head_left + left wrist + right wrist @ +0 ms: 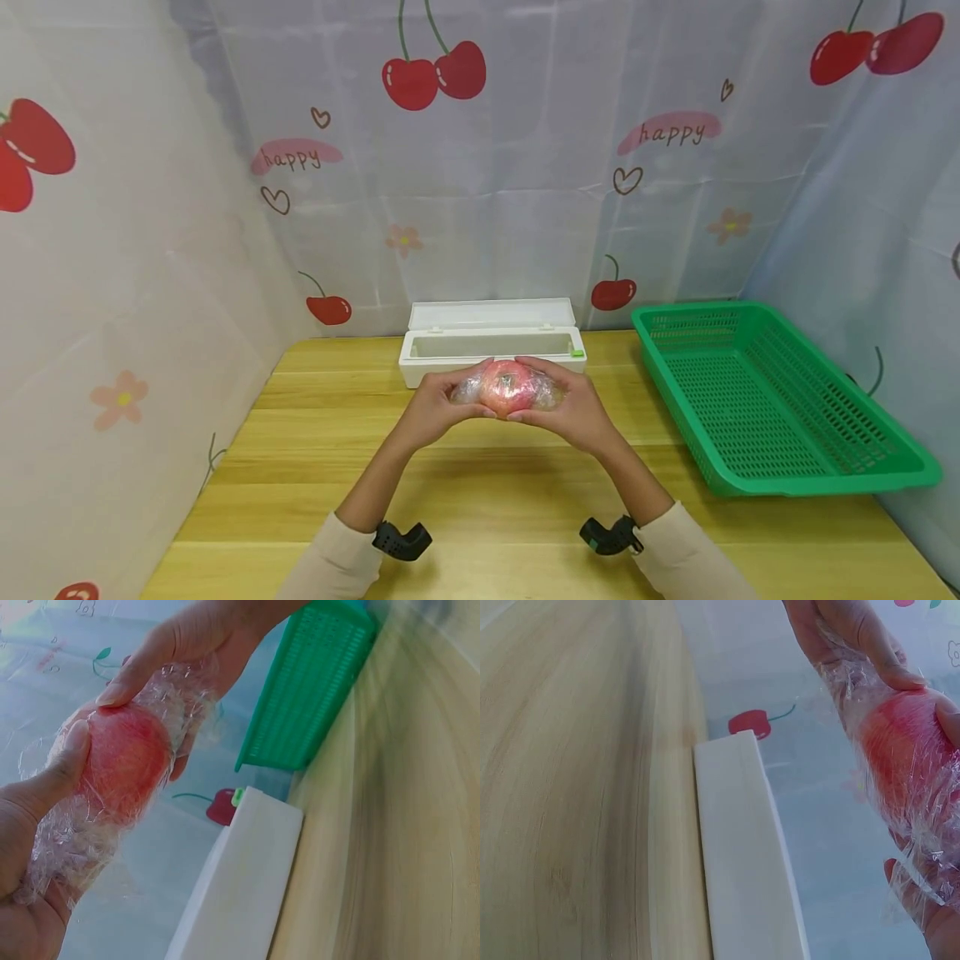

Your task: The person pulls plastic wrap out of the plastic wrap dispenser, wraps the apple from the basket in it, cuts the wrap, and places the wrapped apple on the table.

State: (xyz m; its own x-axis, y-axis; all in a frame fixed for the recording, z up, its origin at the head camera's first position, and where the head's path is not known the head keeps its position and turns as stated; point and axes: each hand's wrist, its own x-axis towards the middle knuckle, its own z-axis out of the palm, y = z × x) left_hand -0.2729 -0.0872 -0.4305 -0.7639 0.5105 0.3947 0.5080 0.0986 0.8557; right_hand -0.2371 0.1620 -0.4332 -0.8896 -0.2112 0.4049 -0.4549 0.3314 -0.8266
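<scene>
A red apple (506,388) in clear plastic wrap (79,844) is held up above the table between both hands. My left hand (433,407) grips it from the left, thumb on the near side and fingers beyond. From the right, my right hand (579,410) grips it the same way. Bunched wrap sticks out on both sides of the apple, inside the palms. In the left wrist view both thumbs press on the apple (127,761). Behind the hands stands a long white box (491,342) with its lid raised and a small green piece at its right end.
On the right of the wooden table (315,475) stands a green plastic basket (738,417) with slotted sides. A curtain with cherry prints (517,208) hangs behind the table and on both sides. Each wrist carries a black camera mount (401,540).
</scene>
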